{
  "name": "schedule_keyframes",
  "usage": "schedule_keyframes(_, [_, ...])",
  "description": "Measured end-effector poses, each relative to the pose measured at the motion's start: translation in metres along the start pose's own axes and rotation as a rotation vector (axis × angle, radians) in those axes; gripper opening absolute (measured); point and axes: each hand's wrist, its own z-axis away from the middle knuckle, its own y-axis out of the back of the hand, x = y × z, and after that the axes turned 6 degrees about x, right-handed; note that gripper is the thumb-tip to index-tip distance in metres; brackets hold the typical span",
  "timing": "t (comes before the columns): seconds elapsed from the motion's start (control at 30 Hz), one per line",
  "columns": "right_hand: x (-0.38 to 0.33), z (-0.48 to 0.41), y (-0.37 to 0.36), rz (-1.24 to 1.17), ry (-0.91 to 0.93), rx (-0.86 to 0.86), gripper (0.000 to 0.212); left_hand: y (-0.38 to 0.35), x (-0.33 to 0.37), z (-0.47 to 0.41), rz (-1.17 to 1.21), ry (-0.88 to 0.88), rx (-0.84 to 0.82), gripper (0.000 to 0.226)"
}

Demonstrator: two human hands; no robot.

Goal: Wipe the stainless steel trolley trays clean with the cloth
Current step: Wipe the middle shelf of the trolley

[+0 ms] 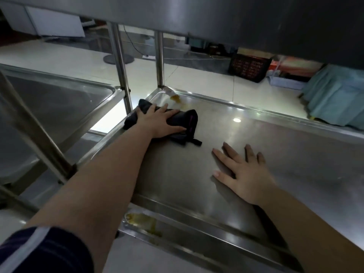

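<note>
dark cloth (189,119) is bunched in a loose folded wad at the far left end of the lower trolley tray (295,152), just short of a yellowish smear (175,98) in the far corner. it looks soft, light and limp, with a loose tail trailing off its near edge. it will likely slide easily on the slick steel, so it probably needs downward palm pressure rather than a pinch. best hold is flat over the middle of the wad so the edges don't unroll.

left hand (157,123) lies on top of the cloth, palm down, with fingers spread and mostly straight, pressing it to the tray. no clear curl round the fabric. the left arm is stretched long and forward across the tray's near-left corner, dark striped sleeve (39,251) at the shoulder end.

right hand (246,174) rests flat on bare tray, well apart from the cloth. its fingers are splayed and hold nothing, seemingly bracing. its reflection shows in the steel.

a second yellowish patch (141,221) sits on the near rim by the left forearm, untouched. the upper shelf overhangs the top of the view. another steel tray (59,107) stands to the left.
</note>
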Motion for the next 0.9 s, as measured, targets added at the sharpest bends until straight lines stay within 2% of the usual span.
schedule_keyframes(0.2, [0.001,-0.003,0.002,0.006,0.001,0.0,0.07,-0.018,0.075,-0.016,0.009,-0.117,-0.022,0.092])
schedule_keyframes(0.33, [-0.001,0.0,0.003,-0.004,0.015,0.003,0.07,-0.014,0.041,-0.006,0.004,-0.099,0.013,0.089])
schedule_keyframes(0.53, [-0.002,0.001,0.001,-0.019,0.02,0.002,0.075,-0.003,-0.023,0.003,-0.035,0.063,0.042,0.094])
schedule_keyframes(0.77, [-0.002,0.002,0.003,-0.029,0.011,-0.009,0.074,-0.016,0.061,0.004,-0.018,-0.038,-0.008,0.095])
schedule_keyframes(0.9, [-0.003,0.004,0.007,-0.056,0.003,-0.012,0.077,-0.02,0.064,0.014,-0.02,-0.012,0.014,0.094])
